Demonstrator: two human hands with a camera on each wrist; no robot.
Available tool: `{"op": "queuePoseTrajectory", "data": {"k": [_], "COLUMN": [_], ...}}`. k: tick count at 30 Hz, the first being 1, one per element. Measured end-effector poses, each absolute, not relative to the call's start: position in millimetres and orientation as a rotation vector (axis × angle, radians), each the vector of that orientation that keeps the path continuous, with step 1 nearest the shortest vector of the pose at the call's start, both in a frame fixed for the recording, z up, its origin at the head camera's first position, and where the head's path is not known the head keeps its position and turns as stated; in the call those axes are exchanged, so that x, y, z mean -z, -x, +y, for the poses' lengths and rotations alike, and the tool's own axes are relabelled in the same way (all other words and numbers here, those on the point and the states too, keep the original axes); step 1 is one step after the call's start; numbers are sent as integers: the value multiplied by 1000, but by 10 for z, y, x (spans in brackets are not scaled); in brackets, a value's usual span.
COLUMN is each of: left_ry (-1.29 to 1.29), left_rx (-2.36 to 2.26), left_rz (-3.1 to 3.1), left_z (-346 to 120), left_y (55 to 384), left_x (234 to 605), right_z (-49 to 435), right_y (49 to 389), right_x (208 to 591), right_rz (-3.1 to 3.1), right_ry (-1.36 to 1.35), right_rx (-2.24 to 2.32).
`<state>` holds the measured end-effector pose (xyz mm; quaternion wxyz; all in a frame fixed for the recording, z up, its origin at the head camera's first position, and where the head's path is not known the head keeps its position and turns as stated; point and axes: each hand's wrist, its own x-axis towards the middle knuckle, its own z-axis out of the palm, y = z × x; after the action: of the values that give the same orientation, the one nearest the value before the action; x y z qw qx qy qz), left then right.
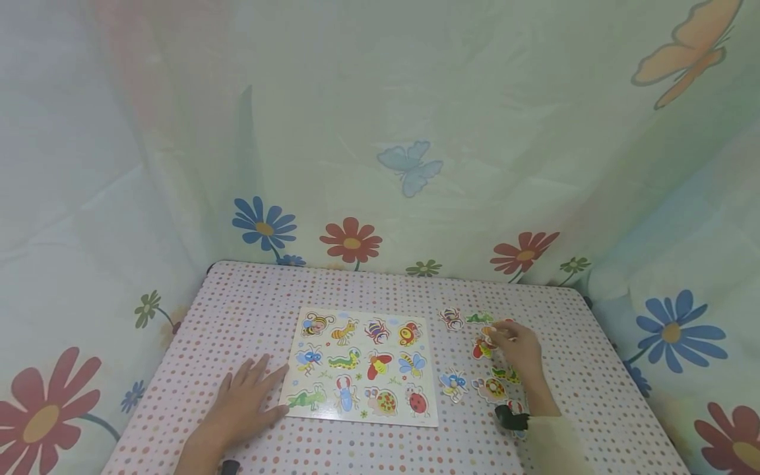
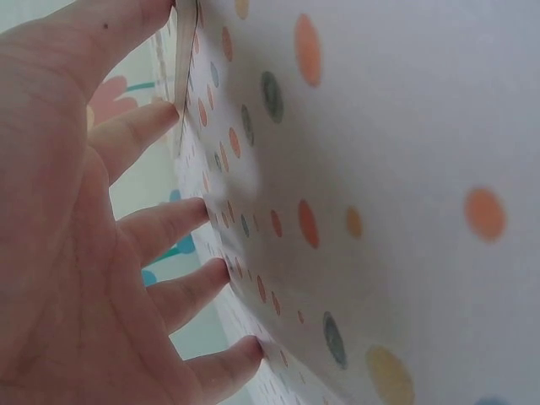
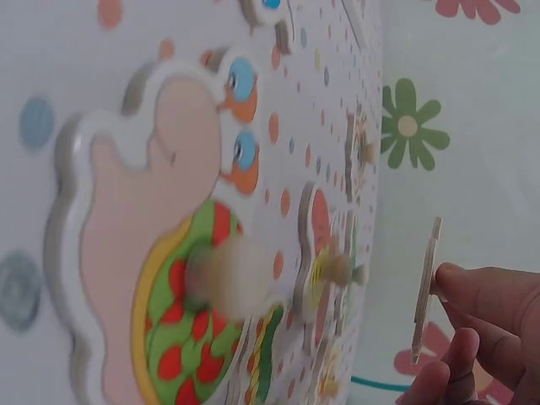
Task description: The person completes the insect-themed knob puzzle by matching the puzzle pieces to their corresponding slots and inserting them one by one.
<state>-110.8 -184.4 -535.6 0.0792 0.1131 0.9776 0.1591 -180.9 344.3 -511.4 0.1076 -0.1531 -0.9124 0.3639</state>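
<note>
My right hand (image 1: 518, 348) pinches a thin wooden puzzle piece (image 3: 428, 287) between thumb and fingers. That piece is edge-on in the right wrist view, so its picture is hidden, and it is lifted off the table. Below it lie loose knobbed pieces: a snail (image 1: 491, 389), a red-winged bug (image 1: 482, 348), a green grasshopper (image 1: 478, 318), a spider (image 1: 451, 319) and a blue mosquito-like insect (image 1: 454, 384). My left hand (image 1: 246, 402) rests with spread fingers on the table, its thumb and index finger at the left edge of the insect puzzle board (image 1: 363, 422).
The table (image 1: 249, 290) has a dotted cover and stands against a curtain (image 1: 332, 132) printed with flowers and butterflies. A caterpillar piece (image 1: 505, 375) lies partly behind my right wrist. Near the black wrist strap (image 1: 510, 417) another piece (image 1: 520, 425) is mostly covered.
</note>
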Motion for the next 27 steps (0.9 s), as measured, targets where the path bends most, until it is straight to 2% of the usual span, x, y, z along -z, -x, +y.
{"op": "queuePoseTrajectory", "data": {"k": [8,17,27], "left_ry": [-347,-350,-347], "left_rx": [-508,-525,-511], "left_rz": [2919,2929,2936], "left_z": [-1850,-1855,-1844], "left_y": [1116,1117,1108], "left_x": [5375,5367,5339], "right_z": [3251,3084,2853], "right_y": [1845,1914,1993], "right_x": [5089,5090,5081], "right_rz": [-2737,-2671,-2744], "right_ry": [410,180,195], "right_rx": [-1059,-1081,-1105]}}
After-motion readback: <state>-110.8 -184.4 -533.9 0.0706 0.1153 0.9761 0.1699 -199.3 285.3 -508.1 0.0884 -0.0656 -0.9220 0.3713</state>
